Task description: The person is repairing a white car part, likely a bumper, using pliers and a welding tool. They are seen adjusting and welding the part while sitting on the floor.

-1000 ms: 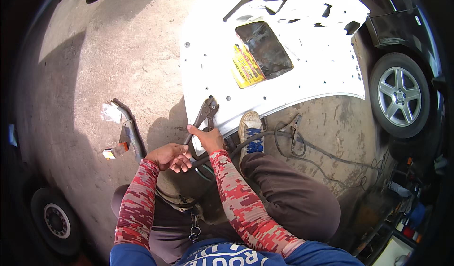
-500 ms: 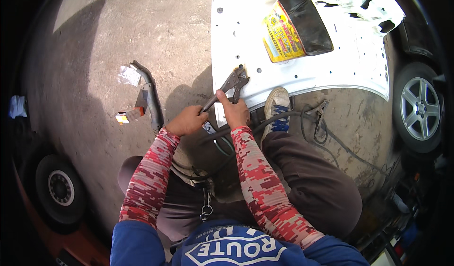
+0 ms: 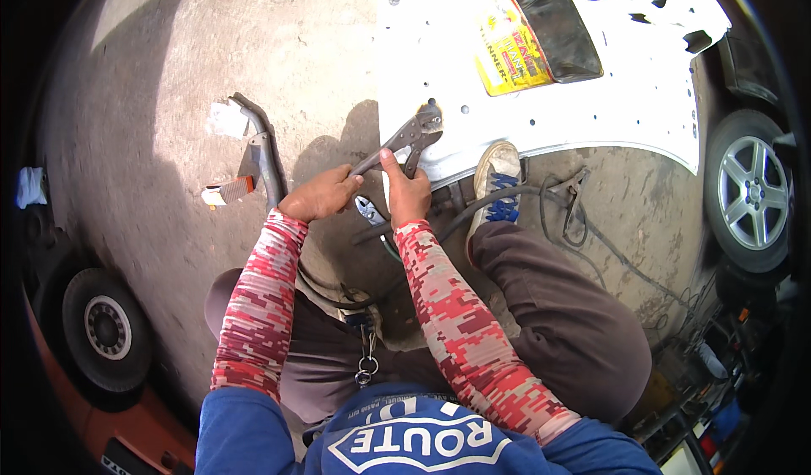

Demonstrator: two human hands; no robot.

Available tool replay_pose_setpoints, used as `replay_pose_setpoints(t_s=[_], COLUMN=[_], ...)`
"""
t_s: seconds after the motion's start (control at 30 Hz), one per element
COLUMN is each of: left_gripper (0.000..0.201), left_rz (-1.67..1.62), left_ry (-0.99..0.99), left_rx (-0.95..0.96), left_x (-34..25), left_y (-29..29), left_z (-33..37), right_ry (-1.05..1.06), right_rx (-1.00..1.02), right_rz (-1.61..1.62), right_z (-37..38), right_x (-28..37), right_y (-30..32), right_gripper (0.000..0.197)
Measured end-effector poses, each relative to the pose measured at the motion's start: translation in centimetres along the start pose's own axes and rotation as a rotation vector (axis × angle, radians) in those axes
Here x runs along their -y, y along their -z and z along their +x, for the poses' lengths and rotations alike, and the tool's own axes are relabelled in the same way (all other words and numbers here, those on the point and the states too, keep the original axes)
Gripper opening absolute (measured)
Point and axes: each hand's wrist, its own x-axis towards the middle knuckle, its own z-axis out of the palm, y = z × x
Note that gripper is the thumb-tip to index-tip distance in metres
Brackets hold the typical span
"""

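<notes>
A pair of locking pliers (image 3: 411,133) reaches across the near left corner of the white car panel (image 3: 498,141). Their jaws lie at the panel's edge, beside a small hole; whether they are clamped on it cannot be made out. My left hand (image 3: 323,194) is wrapped round the end of the long handle. Closer to the jaws, my right hand (image 3: 407,192) grips the pliers with its thumb up along the tool. A smaller pair of pliers (image 3: 369,210) lies on the floor just below my hands.
On the panel rests a yellow and black thinner can (image 3: 541,40). A welding torch (image 3: 267,166) and a small orange-and-white box (image 3: 228,191) lie left. Cables and a ground clamp (image 3: 576,186) are right of my shoe (image 3: 497,179). Wheels stand either side, one at right (image 3: 750,192).
The whole view has shifted slightly, with the panel higher in it. Both hands have moved a little left, and the pliers' long handle lies at a flatter angle. Both hands keep their grip.
</notes>
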Motion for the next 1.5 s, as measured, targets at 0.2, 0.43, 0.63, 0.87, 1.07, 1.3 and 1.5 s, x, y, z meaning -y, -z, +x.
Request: replay_pose_setpoints(t_s=[0.2, 0.43, 0.63, 0.87, 1.07, 1.3, 1.5], left_gripper=[0.037, 0.039, 0.041, 0.051, 0.052, 0.052, 0.044], left_rz=[-0.111, -0.096, 0.13, -0.457, -0.154, -0.114, -0.167], left_ry=[0.227, -0.085, -0.3, -0.149, 0.059, 0.024, -0.092], left_rx=[0.126, -0.308, -0.466, -0.552, -0.898, -0.97, -0.896], left_x=[-2.9, -0.5, 1.6, -0.5, -0.2, 0.0, -0.2], left_y=[0.9, 1.5, 3.2, 4.1, 4.6, 4.8, 4.7], left_z=[-3.1, -9.1, -11.1, -12.3, -11.1, -10.7, -11.1], right_ry=[0.064, 0.532, 1.002, 0.949, 0.767, 0.84, 0.918], right_rx=[0.042, -0.181, 0.393, 0.669, 0.674, 0.622, 0.621], right_rz=[0.029, -0.075, -0.41, -0.402, -0.342, -0.306, -0.27], right_z=[0.1, -5.9, -5.9, -5.0, -6.4, -6.6, -5.6], right_x=[-0.1, 0.4, 2.2, 5.7, 3.8, 3.2, 4.0], right_y=[0.3, -4.5, -3.6, -3.0, -4.0, -4.8, -4.0], right_gripper=[0.07, 0.069, 0.05, 0.045, 0.046, 0.036, 0.03])
